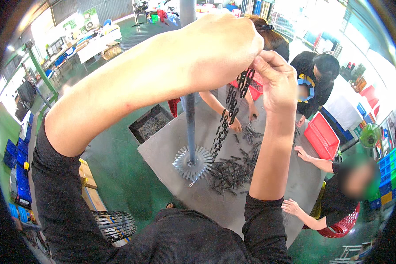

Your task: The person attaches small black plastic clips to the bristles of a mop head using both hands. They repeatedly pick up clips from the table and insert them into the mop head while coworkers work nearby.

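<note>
From where I stand, the workpiece is a bundle of black chains (244, 88), suspended in front of the person, beneath the point where the two raised hands meet. Each strand consists of narrow, elongated links with open centres; the links are dark, with a slight sheen on their edges. Several strands hang close together, run downward and slightly to the left over the grey table (163, 154), and reach the right edge of a disc of radiating metal slats (202, 162) at the foot of the upright pole (190, 119). Whether the lower links touch the disc or the tabletop cannot be determined. The left arm is raised and bent at the elbow, its forearm crossing in front of the pole; the left hand (231, 42) is turned with its fingers out of sight, so their setting and grip cannot be told. The right forearm stands nearly vertical, with the right hand (278, 81) just beside the left. Its thumb and forefinger are pinched together at the upper end of the chains; what lies between the tips is hidden. Loose black parts (235, 174) lie heaped on the table to the right of the disc.
</note>
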`<state>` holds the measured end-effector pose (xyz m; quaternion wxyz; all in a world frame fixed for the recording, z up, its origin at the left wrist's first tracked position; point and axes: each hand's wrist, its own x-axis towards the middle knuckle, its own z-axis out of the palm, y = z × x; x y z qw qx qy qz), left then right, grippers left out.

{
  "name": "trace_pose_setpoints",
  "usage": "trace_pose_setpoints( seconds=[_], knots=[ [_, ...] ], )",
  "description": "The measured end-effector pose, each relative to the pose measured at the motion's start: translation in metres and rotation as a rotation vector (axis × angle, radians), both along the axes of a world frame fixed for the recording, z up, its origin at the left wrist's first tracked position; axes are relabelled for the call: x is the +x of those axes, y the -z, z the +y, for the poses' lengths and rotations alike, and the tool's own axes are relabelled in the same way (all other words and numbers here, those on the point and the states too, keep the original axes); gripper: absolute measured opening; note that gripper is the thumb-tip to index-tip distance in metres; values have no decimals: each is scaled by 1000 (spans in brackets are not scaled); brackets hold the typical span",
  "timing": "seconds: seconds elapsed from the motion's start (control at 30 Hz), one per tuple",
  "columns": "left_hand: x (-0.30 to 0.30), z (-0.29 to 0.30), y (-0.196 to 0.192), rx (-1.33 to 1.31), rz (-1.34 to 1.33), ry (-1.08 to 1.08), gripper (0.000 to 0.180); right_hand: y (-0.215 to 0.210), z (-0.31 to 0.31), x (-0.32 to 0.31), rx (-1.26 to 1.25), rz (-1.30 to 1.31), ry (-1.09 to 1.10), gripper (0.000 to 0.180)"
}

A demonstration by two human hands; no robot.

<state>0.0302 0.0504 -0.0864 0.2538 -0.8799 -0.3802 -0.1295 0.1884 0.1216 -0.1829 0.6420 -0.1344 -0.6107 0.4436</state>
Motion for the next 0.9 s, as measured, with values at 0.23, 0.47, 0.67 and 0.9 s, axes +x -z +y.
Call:
trace_pose_setpoints(
  seconds=[0.23, 0.47, 0.67, 0.9],
  knots=[
    [-12, 13, 15, 220, 24, 346, 34, 10, 4, 18, -87, 133, -263, 15],
    [-4, -3, 0, 19, 45, 518, 16, 14, -4, 42, -148, 106, -309, 19],
    [-6, -2, 5, 42, -4, 592, 15, 15, -6, 43, -134, 136, -407, 19],
    [1, -14, -34, -431, 191, 360, 14, 10, -11, 44, -104, 141, -509, 18]
  ],
)
